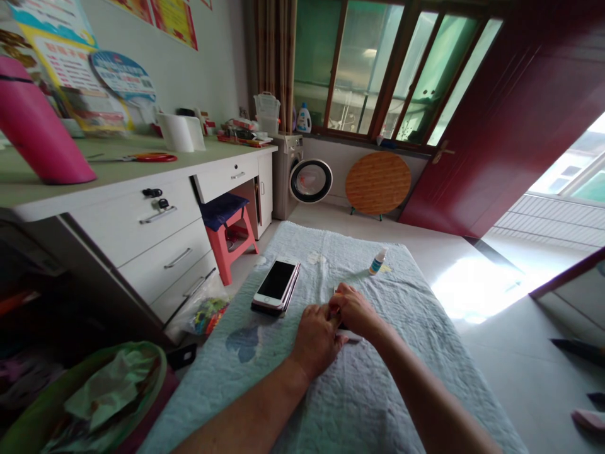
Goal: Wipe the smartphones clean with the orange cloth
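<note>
- Flat pale object (350, 336): it lies on the blue-green cloth (401, 391) directly under the 2 hands, with only a strip showing below the fingers.
- Left hand (317, 340): fingers bent and drawn close together over the object, meeting the other hand. I cannot tell whether it grips or only presses.
- Right hand (354, 309): fingers curled down at the same spot; whether they pinch anything is also impossible to tell.
- Slipping could be a risk: the cloth is wrinkled and looks soft, so uneven pressure from the 2 hands might slide or tip the object.
- The white phone (275, 282) lies on a darker slab (268, 310), to the left of the hands; a tug on the cloth or a knock from the left arm could shift the top piece.
- The small bottle (377, 261) stands beyond the right hand, and its narrow base could let it topple if the cloth is pulled.
- Hidden: most of the object, plus the fingertips. A small reddish patch between the fingers is too little to identify.
- Cut off: both forearms, at the lower edge; the pink flask (42, 126), at the left edge.
</note>
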Tool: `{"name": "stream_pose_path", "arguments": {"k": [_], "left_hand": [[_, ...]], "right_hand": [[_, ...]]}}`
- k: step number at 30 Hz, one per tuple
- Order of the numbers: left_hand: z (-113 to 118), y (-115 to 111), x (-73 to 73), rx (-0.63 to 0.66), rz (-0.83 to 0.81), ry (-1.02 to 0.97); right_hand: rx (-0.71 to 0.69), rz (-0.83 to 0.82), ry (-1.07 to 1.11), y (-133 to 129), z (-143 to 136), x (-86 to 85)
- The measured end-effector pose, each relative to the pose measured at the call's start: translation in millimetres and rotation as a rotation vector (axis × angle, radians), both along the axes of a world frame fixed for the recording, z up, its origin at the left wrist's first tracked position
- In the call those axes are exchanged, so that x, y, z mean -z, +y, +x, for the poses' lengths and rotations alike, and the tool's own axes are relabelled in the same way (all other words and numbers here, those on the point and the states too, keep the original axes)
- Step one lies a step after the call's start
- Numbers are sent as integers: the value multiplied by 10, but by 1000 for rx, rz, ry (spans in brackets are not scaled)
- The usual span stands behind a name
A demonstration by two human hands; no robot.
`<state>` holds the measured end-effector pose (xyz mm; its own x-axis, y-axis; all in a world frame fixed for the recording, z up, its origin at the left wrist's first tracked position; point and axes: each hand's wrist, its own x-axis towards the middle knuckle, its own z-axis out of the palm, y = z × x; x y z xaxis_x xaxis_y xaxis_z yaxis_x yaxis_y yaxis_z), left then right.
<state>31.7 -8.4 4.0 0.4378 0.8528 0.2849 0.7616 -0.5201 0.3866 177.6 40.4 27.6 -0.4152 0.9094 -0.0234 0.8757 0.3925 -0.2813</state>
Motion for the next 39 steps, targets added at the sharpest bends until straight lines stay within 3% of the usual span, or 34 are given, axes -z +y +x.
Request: {"name": "stream_pose_path", "arguments": {"k": [5, 12, 17, 29, 34, 39], "left_hand": [[1, 1, -5, 18, -7, 0], [6, -3, -6, -5, -21, 29], [8, -1, -15, -2, -28, 28], [23, 8, 45, -39, -19, -56], [28, 11, 51, -129, -17, -135], [12, 34, 69, -125, -41, -124]], "right_hand": [[-60, 8, -8, -50, 2, -19], [103, 83, -15, 232, 18, 14], [131, 99, -6, 283, 13, 41], [42, 8, 117, -99, 1, 40], [81, -36, 124, -256, -5, 46], [108, -25, 39, -428, -57, -5]]}}
